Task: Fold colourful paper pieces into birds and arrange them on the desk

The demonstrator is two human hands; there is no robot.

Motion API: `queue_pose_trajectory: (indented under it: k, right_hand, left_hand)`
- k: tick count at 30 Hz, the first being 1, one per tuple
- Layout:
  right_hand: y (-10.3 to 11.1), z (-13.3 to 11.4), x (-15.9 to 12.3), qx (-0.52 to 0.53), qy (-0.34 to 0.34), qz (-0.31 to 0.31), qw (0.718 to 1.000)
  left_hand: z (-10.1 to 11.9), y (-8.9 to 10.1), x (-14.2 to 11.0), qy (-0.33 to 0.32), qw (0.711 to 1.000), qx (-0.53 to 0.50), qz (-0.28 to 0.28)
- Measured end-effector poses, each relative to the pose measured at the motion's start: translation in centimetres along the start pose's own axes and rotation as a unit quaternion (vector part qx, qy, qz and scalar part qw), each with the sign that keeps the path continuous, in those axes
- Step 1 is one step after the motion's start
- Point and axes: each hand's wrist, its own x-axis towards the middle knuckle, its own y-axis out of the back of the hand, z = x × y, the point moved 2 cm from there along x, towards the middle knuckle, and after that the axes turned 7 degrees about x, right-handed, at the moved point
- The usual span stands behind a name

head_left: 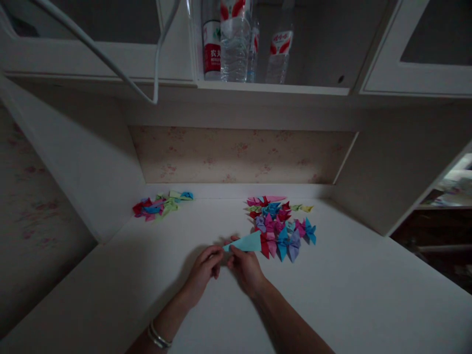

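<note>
A light blue-green sheet of folded paper [248, 242], narrow at the left and wide at the right, is held between my two hands just above the white desk. My left hand [206, 265] pinches its pointed left end. Around the middle of its lower edge, my right hand [245, 268] grips the paper with the thumb on top and fingers behind. Right beside the paper's wide end lies a cluster of folded paper pieces [282, 242] in pink, red, blue, purple and yellow. Some fingertips of both hands are hidden.
A smaller heap of coloured folded paper [162, 206] lies at the desk's back left. Overhead, a cabinet shelf [273, 88] carries plastic bottles [236, 49] and a red-and-white can [212, 51]. A white cable [121, 73] hangs at the upper left. Side panels [354, 196] bound the desk [332, 295].
</note>
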Motion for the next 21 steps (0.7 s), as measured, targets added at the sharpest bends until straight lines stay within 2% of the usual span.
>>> queue_pose_trajectory:
  k: [4,7,10,13,16,21]
  right_hand:
    - [0.3,0.4,0.1,-0.081,0.051,-0.004,0.995]
    - [0.7,0.5,-0.1,-0.181,0.093,-0.035,0.978]
    - [1.0,0.5,-0.4,-0.298,0.159,-0.076,0.938]
    - [1.1,0.7,-0.6,-0.38,0.203,-0.095,0.897]
    - [1.1,0.9,-0.5,-0.412,0.231,-0.104,0.875]
    - [1.1,1.3,-0.4,-0.43,0.249,-0.142,0.856]
  left_hand:
    - [0.5,0.1,-0.4,-0.004,0.998,0.049,0.026]
    - [1.5,0.1,-1.2,-0.02,0.996,0.08,0.03]
    - [2.2,-0.1,-1.8,-0.054,0.994,0.095,-0.015]
    - [1.9,-0.2,-1.8,-0.048,0.994,0.093,-0.034]
    - [1.6,0.1,-1.6,-0.048,0.995,0.083,-0.002]
    - [1.8,0.3,-1.6,-0.066,0.995,0.076,0.024]
